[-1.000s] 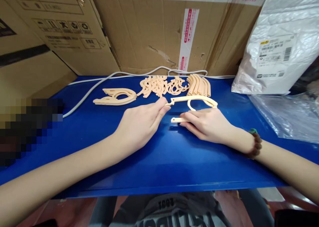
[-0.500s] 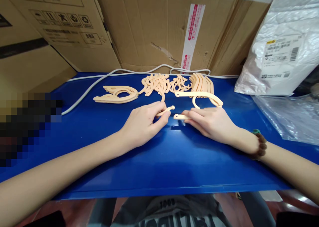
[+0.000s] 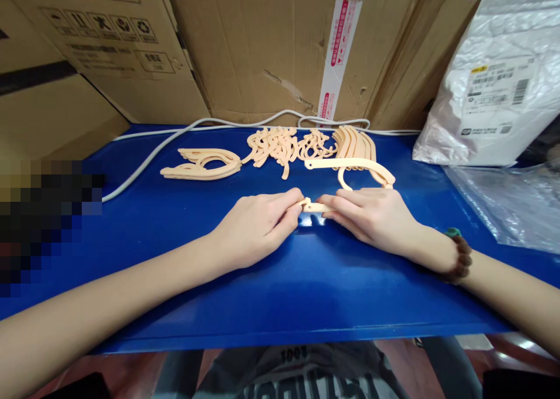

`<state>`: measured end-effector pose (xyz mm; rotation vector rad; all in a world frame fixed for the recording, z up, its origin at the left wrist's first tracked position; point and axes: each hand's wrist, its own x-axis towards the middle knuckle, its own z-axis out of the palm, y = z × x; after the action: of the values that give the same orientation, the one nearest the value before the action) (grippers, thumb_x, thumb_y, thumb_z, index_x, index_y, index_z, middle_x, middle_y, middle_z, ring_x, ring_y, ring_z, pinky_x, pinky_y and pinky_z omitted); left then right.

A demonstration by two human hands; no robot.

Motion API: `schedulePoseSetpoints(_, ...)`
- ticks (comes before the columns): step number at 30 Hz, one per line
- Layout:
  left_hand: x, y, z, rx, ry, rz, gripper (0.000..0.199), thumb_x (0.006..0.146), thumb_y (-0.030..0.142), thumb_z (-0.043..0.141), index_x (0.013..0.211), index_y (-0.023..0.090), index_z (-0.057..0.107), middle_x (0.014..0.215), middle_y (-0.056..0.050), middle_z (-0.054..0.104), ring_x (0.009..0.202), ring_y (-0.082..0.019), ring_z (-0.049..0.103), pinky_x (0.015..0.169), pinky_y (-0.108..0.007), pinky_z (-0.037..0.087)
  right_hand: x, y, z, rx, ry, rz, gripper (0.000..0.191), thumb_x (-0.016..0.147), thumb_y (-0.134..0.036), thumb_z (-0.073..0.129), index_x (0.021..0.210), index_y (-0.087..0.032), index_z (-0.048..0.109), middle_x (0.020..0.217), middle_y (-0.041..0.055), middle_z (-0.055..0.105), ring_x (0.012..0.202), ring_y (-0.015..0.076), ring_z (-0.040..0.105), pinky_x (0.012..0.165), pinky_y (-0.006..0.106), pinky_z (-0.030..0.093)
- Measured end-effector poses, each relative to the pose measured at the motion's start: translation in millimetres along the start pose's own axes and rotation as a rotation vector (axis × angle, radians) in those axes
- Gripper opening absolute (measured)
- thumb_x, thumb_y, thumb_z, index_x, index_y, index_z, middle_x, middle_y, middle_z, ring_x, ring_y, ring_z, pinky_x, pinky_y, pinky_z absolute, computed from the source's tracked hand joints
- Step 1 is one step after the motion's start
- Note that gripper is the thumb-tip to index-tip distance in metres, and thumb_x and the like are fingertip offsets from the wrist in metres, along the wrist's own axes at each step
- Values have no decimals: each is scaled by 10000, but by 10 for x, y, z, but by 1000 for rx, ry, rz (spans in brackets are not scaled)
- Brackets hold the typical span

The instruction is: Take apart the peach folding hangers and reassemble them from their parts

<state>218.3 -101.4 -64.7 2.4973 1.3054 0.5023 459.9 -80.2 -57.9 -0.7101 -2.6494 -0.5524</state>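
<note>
My left hand (image 3: pixel 260 227) pinches a small curved beige plastic piece (image 3: pixel 305 202), mostly hidden by the fingers. Its knobbed tip meets the holed end of a flat arm of a beige folding hanger (image 3: pixel 350 164). My right hand (image 3: pixel 371 218) is closed around that hanger. The hanger's other long arm extends above the right fingers, with a curved hook piece below it. Where the arms join is partly covered by the right hand. Behind the hands lie a pile of small curved pieces (image 3: pixel 273 145) and a stack of long hanger arms (image 3: pixel 355 142).
Folded beige hangers (image 3: pixel 205 164) lie on the blue table (image 3: pixel 280 294) at left. A white cable (image 3: pixel 153 160) runs along the back, before cardboard boxes (image 3: pixel 262 49). A white plastic mailer bag (image 3: pixel 481 107) and clear plastic film (image 3: pixel 507 206) occupy the right.
My left hand has moved right and slightly down, bringing the small piece's tip to the end of the hanger arm. The gap between them has closed. My right hand has hardly moved.
</note>
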Motion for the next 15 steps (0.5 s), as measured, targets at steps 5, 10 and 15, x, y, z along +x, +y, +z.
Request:
schedulePoseSetpoints(5, -4, -6, 15, 229, 4, 75, 278, 1024, 377, 315, 894, 222, 505, 724, 0, 671, 593, -185, 629, 519, -284, 317, -4, -28, -10, 12, -3, 2, 337, 1077, -336, 399, 1091, -166, 689, 800, 16, 714, 606, 119, 600, 574, 281, 351)
schedulePoseSetpoints(10, -6, -9, 29, 493, 32, 121, 310, 1041, 429, 374, 899, 201, 529, 687, -32, 674, 532, -221, 644, 461, -288, 251, -9, -38, -20, 56, -7, -1, 336, 1081, -331, 390, 1077, -156, 677, 816, 11, 727, 626, 118, 628, 567, 273, 350)
schedulePoseSetpoints(15, -12, -32, 35, 615, 187, 301, 307, 1050, 315, 358, 843, 181, 540, 623, -28, 609, 505, -198, 624, 427, -286, 265, -3, -31, -14, 75, -25, 8, 346, 1084, -346, 374, 1063, -167, 669, 812, 5, 728, 601, 113, 615, 548, 278, 331)
